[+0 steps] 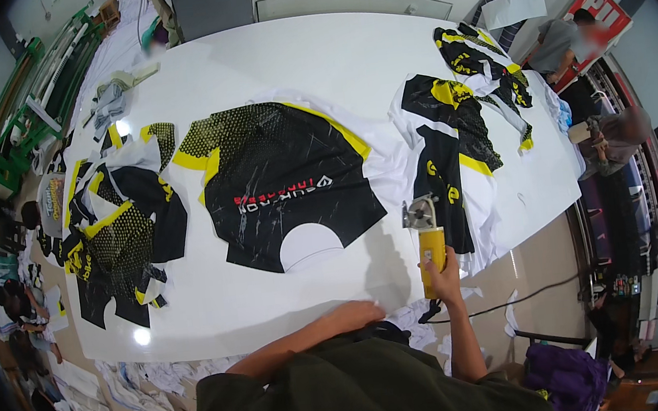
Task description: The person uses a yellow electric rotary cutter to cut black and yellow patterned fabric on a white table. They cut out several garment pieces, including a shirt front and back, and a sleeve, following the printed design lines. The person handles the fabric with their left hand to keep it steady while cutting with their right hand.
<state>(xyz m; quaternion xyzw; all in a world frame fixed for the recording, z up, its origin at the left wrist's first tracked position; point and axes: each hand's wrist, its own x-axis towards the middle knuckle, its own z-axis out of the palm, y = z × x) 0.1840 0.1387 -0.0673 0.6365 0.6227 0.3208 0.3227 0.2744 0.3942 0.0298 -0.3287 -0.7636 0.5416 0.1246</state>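
My right hand (442, 272) grips a yellow electric fabric cutter (432, 251) with a metal head, held upright at the right of the white table's (345, 51) near side, beside black, white and yellow fabric pieces (446, 177). My left hand (363, 313) is at the near table edge, left of the cutter, its fingers too indistinct to read. A large printed black-and-yellow jersey panel (292, 161), with a curved cutout toward me, lies in the middle, partly on white fabric (384, 155). A cord (500, 302) runs rightward from below the cutter.
Jersey pieces are heaped at left (116, 236) and back right (473, 54). Two people (553, 49) (615, 143) stand along the right side; others (19, 310) are at far left. Green machinery (23, 117) is back left; fabric scraps (147, 385) and a purple bag (564, 381) are below.
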